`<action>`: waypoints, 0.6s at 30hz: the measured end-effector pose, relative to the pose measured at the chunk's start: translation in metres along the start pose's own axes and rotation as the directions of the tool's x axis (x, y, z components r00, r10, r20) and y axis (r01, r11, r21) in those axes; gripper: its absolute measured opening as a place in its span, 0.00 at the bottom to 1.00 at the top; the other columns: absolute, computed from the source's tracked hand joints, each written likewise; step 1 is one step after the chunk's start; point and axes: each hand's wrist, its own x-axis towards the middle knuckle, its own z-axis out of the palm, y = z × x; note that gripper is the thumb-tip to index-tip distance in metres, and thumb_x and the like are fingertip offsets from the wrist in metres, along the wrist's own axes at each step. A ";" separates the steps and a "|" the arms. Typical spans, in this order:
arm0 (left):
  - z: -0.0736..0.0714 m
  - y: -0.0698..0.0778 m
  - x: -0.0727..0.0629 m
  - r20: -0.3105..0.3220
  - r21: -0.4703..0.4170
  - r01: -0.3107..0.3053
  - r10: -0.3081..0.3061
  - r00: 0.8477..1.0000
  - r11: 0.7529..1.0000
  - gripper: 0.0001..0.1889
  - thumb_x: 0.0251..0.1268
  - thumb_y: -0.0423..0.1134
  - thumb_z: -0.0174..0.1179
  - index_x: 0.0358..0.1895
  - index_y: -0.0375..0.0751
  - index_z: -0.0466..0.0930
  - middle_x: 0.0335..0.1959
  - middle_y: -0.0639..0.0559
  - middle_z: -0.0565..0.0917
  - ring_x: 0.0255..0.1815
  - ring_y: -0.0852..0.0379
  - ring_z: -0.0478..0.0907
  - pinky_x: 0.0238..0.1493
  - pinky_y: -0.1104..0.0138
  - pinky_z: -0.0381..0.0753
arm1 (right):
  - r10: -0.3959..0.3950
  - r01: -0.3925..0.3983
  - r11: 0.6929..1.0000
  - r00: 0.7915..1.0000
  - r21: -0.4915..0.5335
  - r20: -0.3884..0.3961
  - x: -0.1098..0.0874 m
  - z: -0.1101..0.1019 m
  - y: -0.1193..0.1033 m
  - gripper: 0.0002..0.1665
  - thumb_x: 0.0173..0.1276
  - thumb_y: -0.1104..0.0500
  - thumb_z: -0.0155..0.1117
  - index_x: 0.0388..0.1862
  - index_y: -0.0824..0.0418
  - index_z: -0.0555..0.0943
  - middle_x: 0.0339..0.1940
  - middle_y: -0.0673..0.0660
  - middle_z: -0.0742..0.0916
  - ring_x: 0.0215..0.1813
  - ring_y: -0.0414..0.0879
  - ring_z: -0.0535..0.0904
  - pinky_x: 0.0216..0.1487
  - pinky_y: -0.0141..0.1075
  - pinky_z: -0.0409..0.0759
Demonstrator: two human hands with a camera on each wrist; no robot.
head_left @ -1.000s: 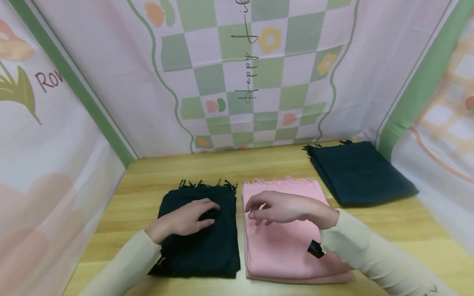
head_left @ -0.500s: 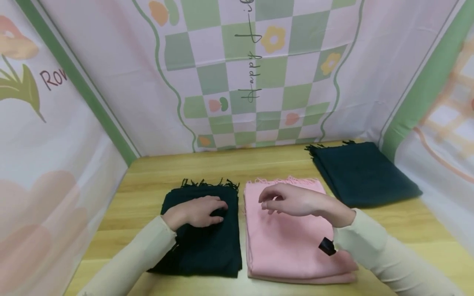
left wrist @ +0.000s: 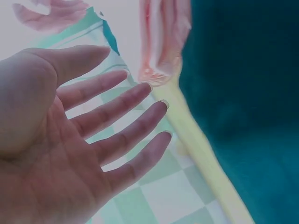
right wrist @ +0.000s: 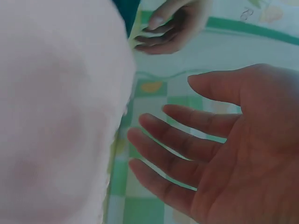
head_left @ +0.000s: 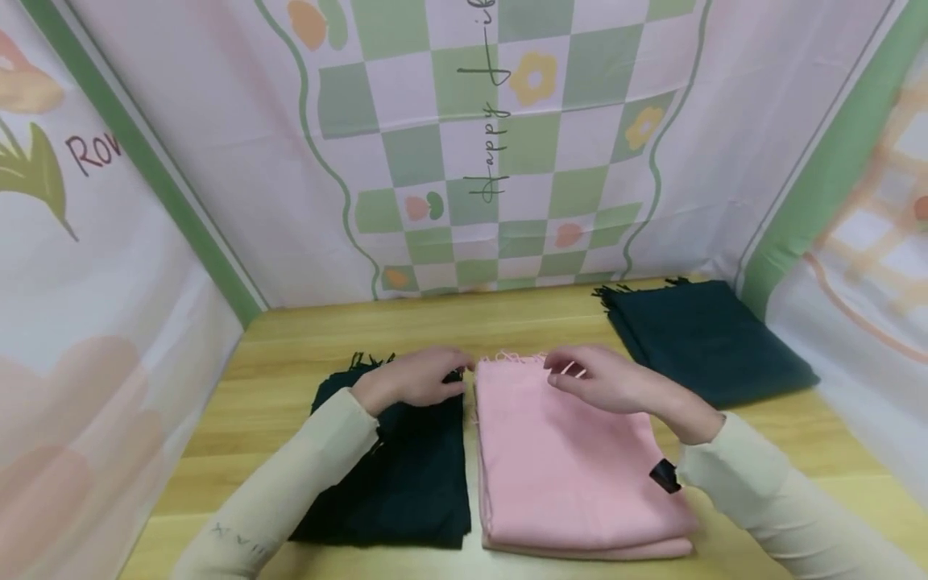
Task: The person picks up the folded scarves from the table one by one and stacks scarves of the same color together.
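My left hand point(head_left: 420, 377) hovers over the far right part of a folded dark green scarf point(head_left: 406, 483), its fingers pointing toward the pink scarf. In the left wrist view the fingers point(left wrist: 124, 140) are spread and relaxed, with nothing in them. Over the far end of a folded pink fringed scarf point(head_left: 565, 475) hangs my right hand point(head_left: 616, 383), palm facing left. The right wrist view shows its fingers point(right wrist: 173, 140) loosely bent and holding nothing. Part of the dark scarf's fringe is hidden behind my left hand.
Another folded dark green scarf point(head_left: 706, 342) lies at the table's back right corner. Under everything is a wooden table point(head_left: 435, 322). Printed cloth hangs along the back point(head_left: 522, 161) and both sides. A small black piece point(head_left: 664, 476) sits at my right sleeve.
Both hands have moved away from me toward the fringed ends, the left also shifting right and the right hand drifting right. The scarves lie where they were.
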 end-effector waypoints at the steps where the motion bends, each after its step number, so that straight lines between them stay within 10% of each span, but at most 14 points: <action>1: -0.001 0.001 0.003 -0.010 0.001 -0.004 0.004 1.000 1.000 0.22 0.81 0.43 0.54 0.71 0.43 0.73 0.68 0.46 0.76 0.67 0.49 0.74 0.66 0.55 0.75 | 0.001 -0.001 1.000 1.000 -0.012 -0.007 -0.001 -0.001 0.003 0.19 0.80 0.55 0.57 0.62 0.66 0.79 0.55 0.59 0.85 0.56 0.55 0.82 0.55 0.51 0.82; 18: -0.022 0.022 0.061 -0.135 0.000 -0.075 0.074 0.988 0.997 0.20 0.80 0.43 0.56 0.69 0.43 0.74 0.66 0.48 0.77 0.68 0.52 0.73 0.69 0.60 0.72 | -0.112 0.029 0.921 0.975 -0.389 -0.191 -0.012 -0.018 0.074 0.18 0.76 0.62 0.63 0.62 0.63 0.79 0.61 0.64 0.81 0.61 0.61 0.77 0.59 0.59 0.77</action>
